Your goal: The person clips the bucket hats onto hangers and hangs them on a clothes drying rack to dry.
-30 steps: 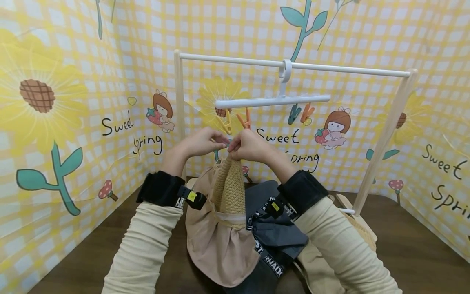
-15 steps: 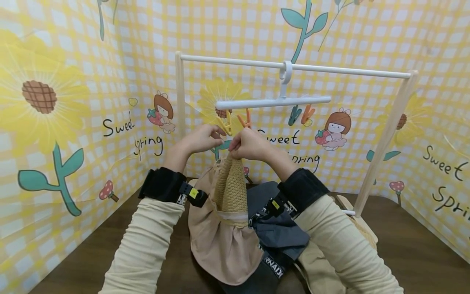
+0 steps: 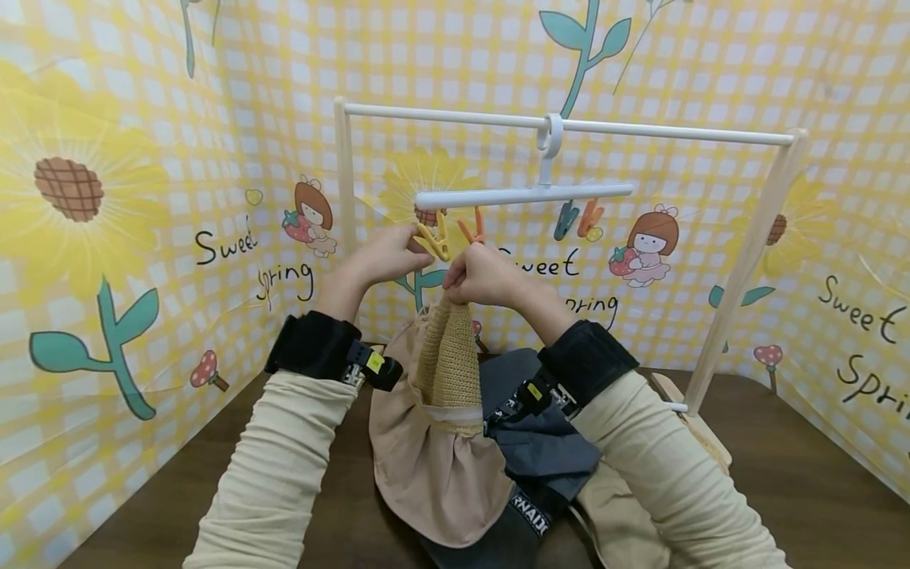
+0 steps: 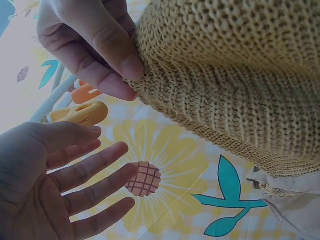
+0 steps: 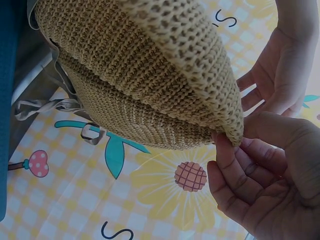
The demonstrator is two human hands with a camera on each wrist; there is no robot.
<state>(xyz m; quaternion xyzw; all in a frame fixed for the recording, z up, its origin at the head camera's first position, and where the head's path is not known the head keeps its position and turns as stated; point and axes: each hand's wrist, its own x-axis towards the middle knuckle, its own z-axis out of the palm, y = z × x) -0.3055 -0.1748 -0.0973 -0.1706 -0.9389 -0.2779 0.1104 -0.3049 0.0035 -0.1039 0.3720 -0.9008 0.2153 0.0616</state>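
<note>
1. On the brown bench (image 3: 142, 518), nearest to the camera, some tan cloth (image 3: 626, 514) and some dark grey cloth (image 3: 547, 454) are seen, partly hidden by the right sleeve (image 3: 668, 466).
2. Just past them, the sun hat (image 3: 458, 359) is held up by the tip of its knitted top. Its wide, pinkish-tan brim is let down in front of the grey cloth. Whether anything is touched by the brim cannot be told.
3. The hat's tip is pinched by the thumb and fingers of the right hand (image 3: 486, 275). Nothing is held by the left hand (image 3: 384, 257). Its fingers are spread out near the yellow clip (image 3: 440, 248); whether the clip is touched cannot be told.
4. A second ago, the left hand was kept beside the right hand at the hat's tip. Now it has been moved up to the clip, while the hat is kept in nearly the same spot. So the hat seems to be left to the right hand alone, and the left hand seems to be freed for the clip.
5. Farther up, a white hanger (image 3: 526, 194) is hooked on the rod (image 3: 455, 117) of a wooden rack (image 3: 746, 269). Two orange clips (image 3: 479, 225) and a green clip (image 3: 565, 223) are hung under it too.
6. Behind everything, a yellow checked wall cloth (image 3: 128, 237) is seen, printed with big flowers.
</note>
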